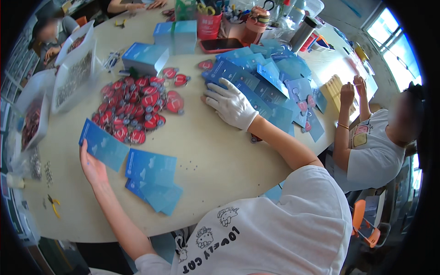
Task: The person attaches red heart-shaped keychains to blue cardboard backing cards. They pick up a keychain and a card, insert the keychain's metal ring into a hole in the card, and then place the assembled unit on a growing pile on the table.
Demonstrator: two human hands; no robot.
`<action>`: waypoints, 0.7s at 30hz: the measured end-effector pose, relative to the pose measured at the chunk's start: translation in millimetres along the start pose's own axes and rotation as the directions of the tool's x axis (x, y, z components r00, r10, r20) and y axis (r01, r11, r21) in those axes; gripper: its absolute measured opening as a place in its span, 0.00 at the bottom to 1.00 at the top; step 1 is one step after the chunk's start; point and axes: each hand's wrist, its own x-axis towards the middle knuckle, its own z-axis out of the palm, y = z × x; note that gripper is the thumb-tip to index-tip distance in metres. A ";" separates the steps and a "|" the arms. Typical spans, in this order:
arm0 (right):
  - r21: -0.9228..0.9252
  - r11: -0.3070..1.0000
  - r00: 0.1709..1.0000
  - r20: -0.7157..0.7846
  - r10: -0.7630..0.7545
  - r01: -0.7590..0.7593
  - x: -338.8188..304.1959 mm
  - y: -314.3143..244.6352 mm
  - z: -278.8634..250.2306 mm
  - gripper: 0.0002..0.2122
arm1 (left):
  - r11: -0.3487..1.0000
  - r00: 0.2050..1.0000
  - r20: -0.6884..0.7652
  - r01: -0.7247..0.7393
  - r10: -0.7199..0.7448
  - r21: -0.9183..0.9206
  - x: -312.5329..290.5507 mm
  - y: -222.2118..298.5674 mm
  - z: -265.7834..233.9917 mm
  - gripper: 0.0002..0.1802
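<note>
1. Gripping a blue rectangular card point(104, 145) near its lower left corner, the bare left hand point(95, 166) is at the left of the cream tabletop point(220, 169); its grip is closed on that one card.
2. Just beyond it, red rounded charms with metal fittings point(133, 107) lie in a loose heap.
3. Nearer the wearer, overlapping blue cards point(151, 167) form a small fan, beside the held card.
4. At centre, the white-gloved right hand point(233, 106) spreads its fingers at the edge of a broad spread of blue cards point(275, 98); its grip is not clenched, though whether a fingertip has caught anything cannot be told.
5. Farther right, several cards carry red charms point(302, 106), suggesting a carding job at the card-sorting step. The next move likely calls for placing the held card squarely and lifting a single card cleanly.
</note>
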 end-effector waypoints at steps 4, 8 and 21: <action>0.059 0.998 0.999 0.042 -0.025 0.023 -6.3 28.7 -1.6 0.19 | 0.999 1.000 -0.014 -0.025 0.026 0.037 7.2 -5.9 -11.3 0.21; 0.086 0.996 0.998 0.062 -0.024 0.019 -21.7 56.4 -0.3 0.19 | 0.997 1.000 -0.007 -0.026 0.026 0.074 9.8 -10.6 -13.4 0.21; 0.184 0.982 0.999 -0.009 -0.032 0.033 28.4 67.3 -12.8 0.19 | 0.997 0.999 0.036 -0.011 0.008 0.078 3.6 -17.4 -1.0 0.21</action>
